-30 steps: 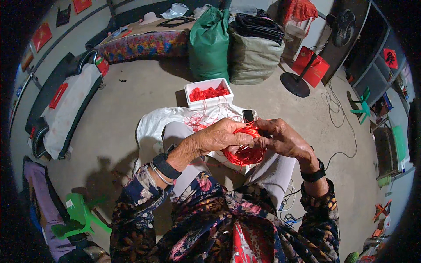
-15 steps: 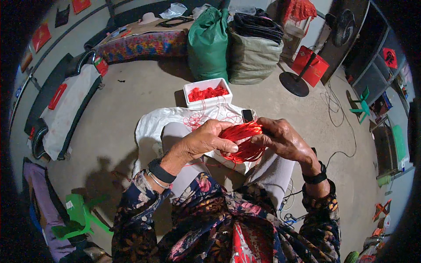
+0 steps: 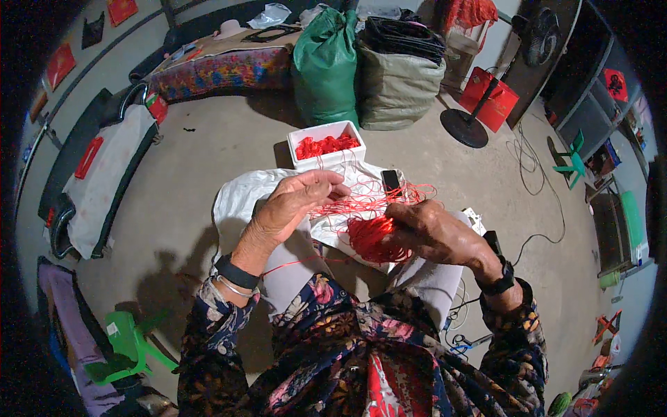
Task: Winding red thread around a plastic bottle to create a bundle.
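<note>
Two hands are at work over our lap, and the grip sits on the right: our right hand (image 3: 434, 233) is clenched around a bundle of red thread (image 3: 372, 238), a dense round mass with loose strands fanning away from it. To the left of that grip, our left hand (image 3: 295, 203) is raised with fingers loosely curled; thin strands run toward its fingertips, but we cannot tell whether it pinches any or merely brushes them. One strand trails back toward our body below it.

We judge the work to be somewhere in the middle. The bundle in the grip is already thick, yet a good tangle of loose thread still lies spread just beyond it on the white sheet (image 3: 240, 201), and the white box (image 3: 326, 142) further beyond the grip holds more red material.

Far left of the grip, a dark cot with a pale cover (image 3: 104, 174) stands on the bare concrete floor (image 3: 208, 146), and a green plastic stool (image 3: 128, 344) lies near our left elbow. Beyond the box, a green sack (image 3: 325, 66) leans beside a grey-green sack (image 3: 399, 83). To the right of the grip, a fan base (image 3: 464, 127) and a red bag (image 3: 490, 97) stand, with cables running across the floor toward shelving.
</note>
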